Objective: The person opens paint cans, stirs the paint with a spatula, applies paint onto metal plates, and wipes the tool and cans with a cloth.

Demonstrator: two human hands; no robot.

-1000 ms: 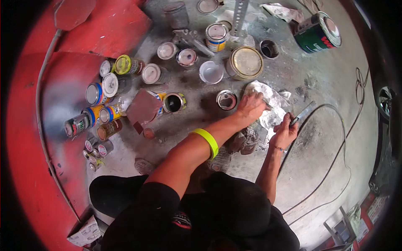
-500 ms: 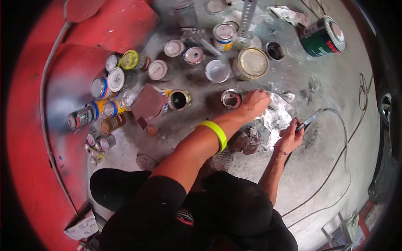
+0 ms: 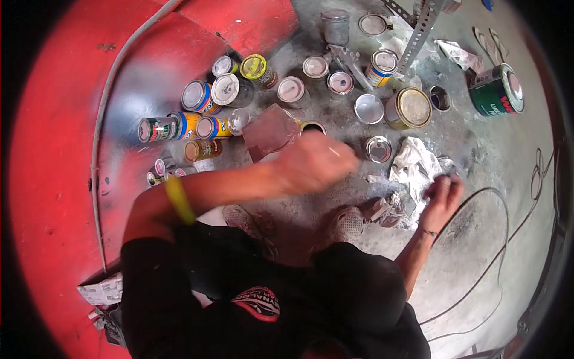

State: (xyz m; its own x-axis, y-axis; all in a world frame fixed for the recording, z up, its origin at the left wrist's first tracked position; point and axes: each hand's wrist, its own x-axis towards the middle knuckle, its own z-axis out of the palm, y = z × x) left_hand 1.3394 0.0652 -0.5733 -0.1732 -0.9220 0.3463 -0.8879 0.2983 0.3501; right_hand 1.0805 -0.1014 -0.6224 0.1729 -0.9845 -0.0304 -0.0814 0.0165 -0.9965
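My left hand point(image 3: 317, 163), blurred by motion, is over the floor beside the open can with dark contents point(image 3: 313, 126) and the reddish-brown flat sheet point(image 3: 272, 133). Its fingers are smeared, so any hold is unclear. To the right, my right hand point(image 3: 443, 200) has bent fingers closed around something dark, too small to make out; no blade shows. The crumpled white cloth point(image 3: 412, 164) lies just left of that hand. Between my hands stands a small open-looking can point(image 3: 378, 149).
Several paint cans stand at the left, with a large gold-lidded can point(image 3: 412, 107) and white cup point(image 3: 369, 109) farther right. A green can point(image 3: 497, 90) lies tilted at the back right. A hose point(image 3: 505, 239) curves along the right. My shoes point(image 3: 348, 224) are below.
My left hand has left the white cloth and swung left toward the dark-filled can. The blade seen earlier in my right hand no longer shows. The view has shifted, moving the cans rightward.
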